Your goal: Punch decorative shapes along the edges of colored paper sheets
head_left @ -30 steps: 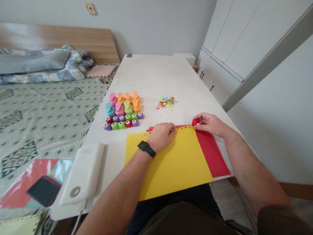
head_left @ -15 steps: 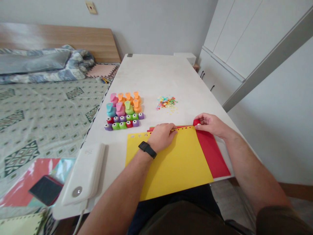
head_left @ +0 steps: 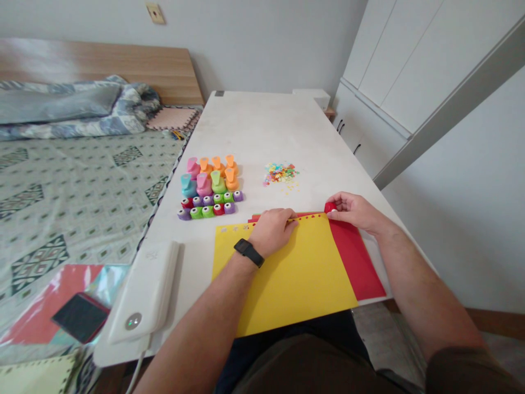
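Observation:
A yellow sheet of paper [head_left: 295, 279] with a row of small punched holes along its far edge lies in front of me, over a red sheet [head_left: 359, 262]. My left hand [head_left: 274, 229], a black watch [head_left: 249, 252] on its wrist, pinches the far edge of the yellow sheet. In the fingers of my right hand [head_left: 355, 210] is a small red craft punch [head_left: 330, 207], set at the yellow sheet's far right corner. The punch is partly hidden by the fingers, so I cannot tell whether it is pressed down.
Several larger lever punches [head_left: 204, 184] and small round punches [head_left: 208, 211] stand in rows at the left. Colourful paper confetti [head_left: 281, 173] is heaped mid-table. A white device with a cable [head_left: 143, 290] lies at the table's left edge, near a phone [head_left: 81, 317] on the bed.
The view has shifted very slightly. Both hands, the yellow sheet and the red punch stay in the same places relative to each other.

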Action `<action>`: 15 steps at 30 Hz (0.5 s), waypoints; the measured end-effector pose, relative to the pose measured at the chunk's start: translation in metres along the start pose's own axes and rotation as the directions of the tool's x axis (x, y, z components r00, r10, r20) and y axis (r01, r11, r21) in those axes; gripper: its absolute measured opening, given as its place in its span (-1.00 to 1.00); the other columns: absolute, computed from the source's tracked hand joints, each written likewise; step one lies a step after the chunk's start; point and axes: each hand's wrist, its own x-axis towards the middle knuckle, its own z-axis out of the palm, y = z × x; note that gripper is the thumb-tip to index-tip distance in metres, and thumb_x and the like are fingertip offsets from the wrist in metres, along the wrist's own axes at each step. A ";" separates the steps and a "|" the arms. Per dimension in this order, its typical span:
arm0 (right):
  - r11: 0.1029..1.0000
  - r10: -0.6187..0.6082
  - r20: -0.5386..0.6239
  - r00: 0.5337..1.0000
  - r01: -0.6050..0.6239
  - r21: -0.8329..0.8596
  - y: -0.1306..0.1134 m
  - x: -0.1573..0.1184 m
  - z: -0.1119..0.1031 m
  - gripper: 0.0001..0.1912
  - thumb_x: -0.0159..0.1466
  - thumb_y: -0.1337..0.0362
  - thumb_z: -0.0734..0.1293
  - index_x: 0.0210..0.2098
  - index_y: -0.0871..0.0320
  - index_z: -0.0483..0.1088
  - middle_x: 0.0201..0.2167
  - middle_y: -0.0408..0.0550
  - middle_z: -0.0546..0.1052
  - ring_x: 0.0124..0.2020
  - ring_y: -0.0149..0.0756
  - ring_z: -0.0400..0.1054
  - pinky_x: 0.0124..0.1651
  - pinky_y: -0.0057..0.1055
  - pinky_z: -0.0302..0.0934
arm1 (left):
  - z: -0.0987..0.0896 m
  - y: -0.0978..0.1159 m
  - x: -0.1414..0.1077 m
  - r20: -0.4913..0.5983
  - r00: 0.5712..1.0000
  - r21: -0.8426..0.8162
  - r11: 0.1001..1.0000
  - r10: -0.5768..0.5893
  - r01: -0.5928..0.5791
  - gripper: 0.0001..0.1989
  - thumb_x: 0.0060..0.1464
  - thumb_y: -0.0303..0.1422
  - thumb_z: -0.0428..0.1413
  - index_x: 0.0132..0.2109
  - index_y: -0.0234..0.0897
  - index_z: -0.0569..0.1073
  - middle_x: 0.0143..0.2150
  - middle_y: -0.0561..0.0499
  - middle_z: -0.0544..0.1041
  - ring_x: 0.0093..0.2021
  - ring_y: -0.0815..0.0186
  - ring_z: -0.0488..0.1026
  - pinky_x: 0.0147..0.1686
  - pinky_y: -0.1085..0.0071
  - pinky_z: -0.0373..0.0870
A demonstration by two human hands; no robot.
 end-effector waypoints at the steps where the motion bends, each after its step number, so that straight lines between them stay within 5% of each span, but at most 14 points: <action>1: 1.000 0.000 -0.001 1.000 0.000 0.000 0.000 0.000 0.000 -0.58 0.10 0.17 0.55 -0.10 0.11 0.44 -0.26 -0.05 0.60 -0.29 -0.27 0.47 -0.18 -0.27 0.40 | 0.000 0.000 0.000 -0.001 1.000 0.002 1.000 0.003 -0.003 -0.83 0.30 -0.32 0.05 -0.11 -0.22 0.54 -0.19 -0.03 0.63 -0.16 0.21 0.55 -0.12 0.31 0.41; 15: 1.000 0.004 0.021 1.000 -0.004 0.000 0.000 -0.001 0.001 -0.51 0.08 0.07 0.57 -0.10 0.12 0.44 -0.26 -0.04 0.59 -0.28 -0.26 0.47 -0.16 -0.26 0.39 | 0.001 0.000 0.000 -0.006 1.000 0.014 1.000 0.000 0.001 -0.84 0.28 -0.31 0.07 -0.14 -0.22 0.53 -0.22 -0.04 0.62 -0.18 0.20 0.55 -0.14 0.30 0.42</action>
